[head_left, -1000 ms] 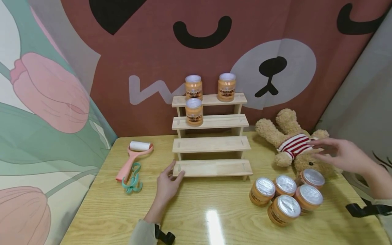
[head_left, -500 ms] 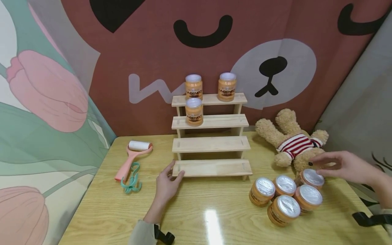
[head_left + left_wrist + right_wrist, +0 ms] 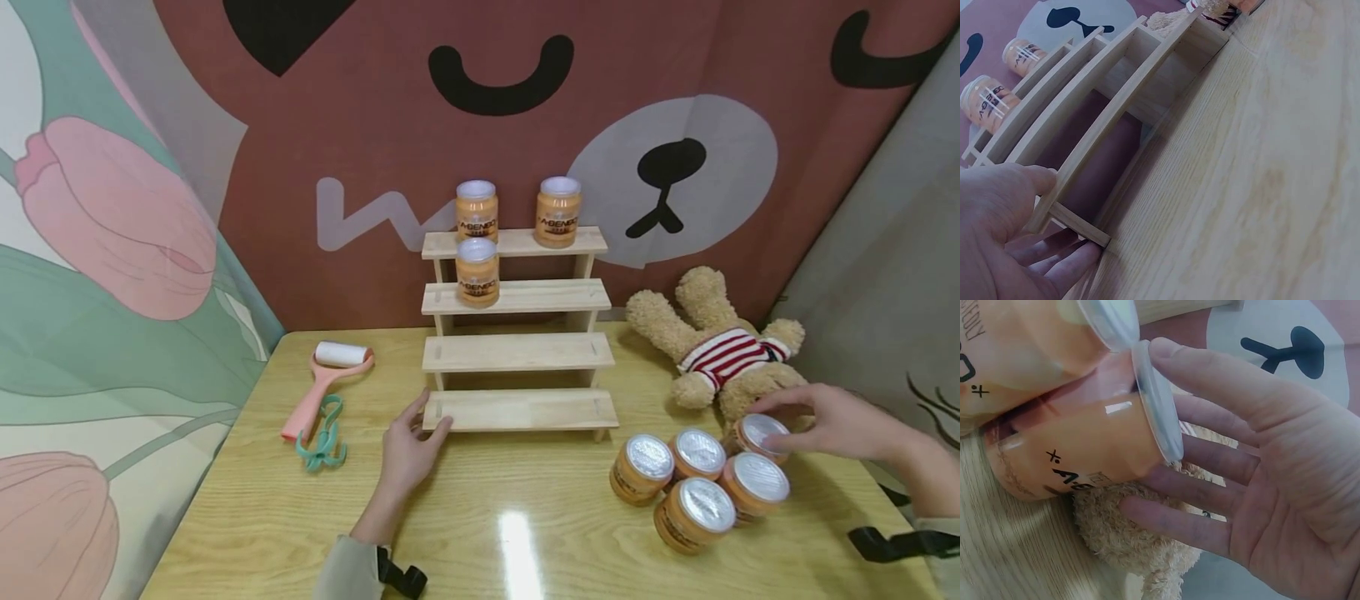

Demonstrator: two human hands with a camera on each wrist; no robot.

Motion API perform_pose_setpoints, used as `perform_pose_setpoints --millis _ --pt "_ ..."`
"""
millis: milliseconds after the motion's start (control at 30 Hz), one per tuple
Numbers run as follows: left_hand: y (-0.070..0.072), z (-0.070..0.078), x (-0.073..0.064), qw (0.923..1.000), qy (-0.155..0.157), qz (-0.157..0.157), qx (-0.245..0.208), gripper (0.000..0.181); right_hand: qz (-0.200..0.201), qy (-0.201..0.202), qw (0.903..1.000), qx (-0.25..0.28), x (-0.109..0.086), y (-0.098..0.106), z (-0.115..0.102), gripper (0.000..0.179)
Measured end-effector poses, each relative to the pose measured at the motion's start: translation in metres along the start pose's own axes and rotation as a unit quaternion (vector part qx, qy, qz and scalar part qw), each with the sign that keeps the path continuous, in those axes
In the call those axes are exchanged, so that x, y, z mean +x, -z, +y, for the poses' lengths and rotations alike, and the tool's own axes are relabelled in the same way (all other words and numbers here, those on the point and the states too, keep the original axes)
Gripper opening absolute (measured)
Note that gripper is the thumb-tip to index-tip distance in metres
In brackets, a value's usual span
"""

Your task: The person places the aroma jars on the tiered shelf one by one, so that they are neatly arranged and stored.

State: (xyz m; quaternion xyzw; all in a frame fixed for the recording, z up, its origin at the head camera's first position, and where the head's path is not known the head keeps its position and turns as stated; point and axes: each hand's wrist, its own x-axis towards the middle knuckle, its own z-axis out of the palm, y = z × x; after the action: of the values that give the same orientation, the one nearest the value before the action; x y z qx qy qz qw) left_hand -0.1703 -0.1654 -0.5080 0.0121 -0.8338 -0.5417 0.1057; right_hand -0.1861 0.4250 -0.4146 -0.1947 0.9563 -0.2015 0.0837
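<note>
A stepped wooden display rack point(image 3: 517, 354) stands on the table. My left hand point(image 3: 408, 450) grips the left end of its lowest step, and in the left wrist view the thumb lies on the board with fingers point(image 3: 1072, 265) by the end support. At the right, several orange jars with silvery lids form a cluster. Over the rearmost jar point(image 3: 759, 433) is my right hand point(image 3: 828, 425). In the right wrist view its thumb is at the rim of that jar's lid point(image 3: 1159, 406), and the other fingers point(image 3: 1175, 525) extend loosely along the far side.
Two orange jars, a left one point(image 3: 477, 212) and a right one point(image 3: 558, 215), stand on the top step; another jar point(image 3: 477, 273) is one step below. A teddy bear point(image 3: 723, 350) lies behind the cluster. Left are a pink lint roller point(image 3: 318, 392) and a teal hook-like item point(image 3: 324, 442).
My right hand has come down from above the teddy bear to the rearmost jar of the cluster, its fingers now around the lid. The left hand stays on the rack.
</note>
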Motion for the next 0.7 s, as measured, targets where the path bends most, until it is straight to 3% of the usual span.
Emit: perform_pose_setpoints --millis 233,533,700 --pt "0.000 -0.001 0.000 1.0000 0.001 0.002 0.007 0.065 0.001 -0.005 0.9995 -0.032 0.002 -0.001 -0.007 0.046" --pt "0.000 -0.001 0.001 1.0000 0.007 0.000 0.005 0.065 0.015 0.073 0.9962 -0.045 0.004 0.003 -0.010 0.042" --pt "0.000 -0.001 0.001 1.0000 0.009 0.000 0.003 0.065 -0.001 0.078 0.9963 -0.035 0.012 0.018 -0.018 0.045"
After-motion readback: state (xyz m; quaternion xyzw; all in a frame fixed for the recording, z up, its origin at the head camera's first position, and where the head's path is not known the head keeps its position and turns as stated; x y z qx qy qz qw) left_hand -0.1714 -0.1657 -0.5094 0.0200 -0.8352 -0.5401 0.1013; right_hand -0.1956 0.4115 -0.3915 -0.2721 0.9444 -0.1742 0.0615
